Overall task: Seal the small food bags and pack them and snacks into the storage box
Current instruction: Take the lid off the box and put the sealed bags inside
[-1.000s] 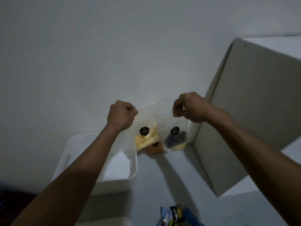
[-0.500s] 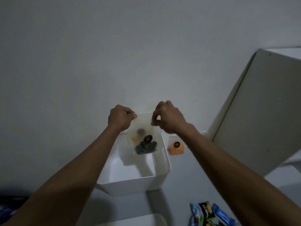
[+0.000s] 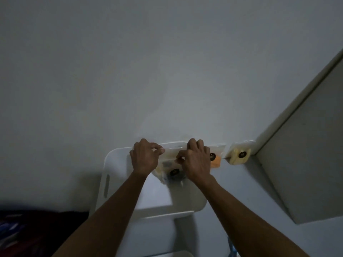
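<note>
- Small clear food bag (image 3: 171,169), with a round black sticker and dark and pale contents, hangs over the open white storage box (image 3: 109,164), pinched at its top edge by both hands.
- Left hand (image 3: 143,160) grips the top strip on its own side, thumb and forefinger closed on the plastic; the remaining fingers curl under.
- Right hand (image 3: 196,160) pinches the same strip a little toward the centre, fingertips pressed together on the seal line.
- A second ago the two hands were held well apart, with two bags hanging between them, in front of the wall and to the right of the box.
- Half a second ago they had drawn closer and carried a bag above the box opening.
- Now the hands are lower and nearly side by side, and the bag's lower part dips inside the box's rim.
- Judged from this, the pressing of the seal is close to done, or the bag is about to be let go into the box; whether the strip is fully closed cannot be told.
- Beyond the right hand, against the wall, stand an orange-filled bag (image 3: 215,160) and, further out, a yellow-filled bag (image 3: 239,155), both outside the box and not yet packed.
- Below the right forearm, a blue snack wrapper (image 3: 232,249) barely shows at the frame's edge.
</note>
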`<state>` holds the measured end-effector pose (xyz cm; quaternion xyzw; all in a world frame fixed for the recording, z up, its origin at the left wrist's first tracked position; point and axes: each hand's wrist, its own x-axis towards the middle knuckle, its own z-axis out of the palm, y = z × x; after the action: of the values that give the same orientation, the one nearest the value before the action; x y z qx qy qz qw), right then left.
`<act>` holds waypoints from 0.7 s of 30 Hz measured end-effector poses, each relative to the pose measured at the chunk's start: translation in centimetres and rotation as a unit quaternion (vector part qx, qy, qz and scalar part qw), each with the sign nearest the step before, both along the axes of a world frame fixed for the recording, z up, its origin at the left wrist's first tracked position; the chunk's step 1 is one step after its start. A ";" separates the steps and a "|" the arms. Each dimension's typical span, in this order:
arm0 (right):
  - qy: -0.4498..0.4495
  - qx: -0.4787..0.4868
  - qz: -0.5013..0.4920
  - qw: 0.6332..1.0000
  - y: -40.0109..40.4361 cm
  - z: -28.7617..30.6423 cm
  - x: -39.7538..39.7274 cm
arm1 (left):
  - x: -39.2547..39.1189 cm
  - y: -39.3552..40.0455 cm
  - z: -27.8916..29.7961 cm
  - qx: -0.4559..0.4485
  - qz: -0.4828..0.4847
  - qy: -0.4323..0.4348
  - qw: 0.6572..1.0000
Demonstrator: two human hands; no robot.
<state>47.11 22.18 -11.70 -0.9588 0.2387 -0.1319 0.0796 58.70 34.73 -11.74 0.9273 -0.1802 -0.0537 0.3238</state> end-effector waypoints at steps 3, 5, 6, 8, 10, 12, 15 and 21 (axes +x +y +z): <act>-0.007 -0.020 -0.029 0.999 -0.2 -1.9 0.5 | 0.2 -0.3 -1.8 -0.010 0.009 0.029 0.999; -0.012 -0.028 -0.037 0.999 -0.3 -2.7 0.8 | 0.3 -0.5 -2.4 -0.018 0.009 0.037 0.999; -0.014 -0.030 -0.037 0.999 -0.4 -2.9 1.0 | 0.4 -0.6 -2.5 -0.022 0.009 0.037 0.999; -0.015 -0.028 -0.039 0.999 -0.6 -3.2 1.5 | 0.4 -0.9 -2.7 -0.025 0.013 0.037 0.999; -0.013 -0.027 -0.046 0.999 -0.6 -3.3 1.8 | 0.5 -1.1 -2.8 -0.029 0.016 0.040 0.999; -0.014 -0.023 -0.052 0.998 -0.7 -3.3 1.7 | 0.4 -1.1 -2.7 -0.044 0.018 0.046 0.998; -0.016 -0.014 -0.061 0.998 -0.7 -2.8 1.3 | 0.1 -0.7 -2.1 -0.078 0.029 0.045 0.996; -0.031 0.040 -0.087 0.995 -0.9 1.5 -1.7 | -1.7 1.4 1.5 -0.137 0.040 0.018 0.990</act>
<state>45.45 21.33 -10.23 -0.9259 0.3235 -0.1588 0.1134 56.96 36.17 -10.21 0.8794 -0.1428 -0.0324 0.4529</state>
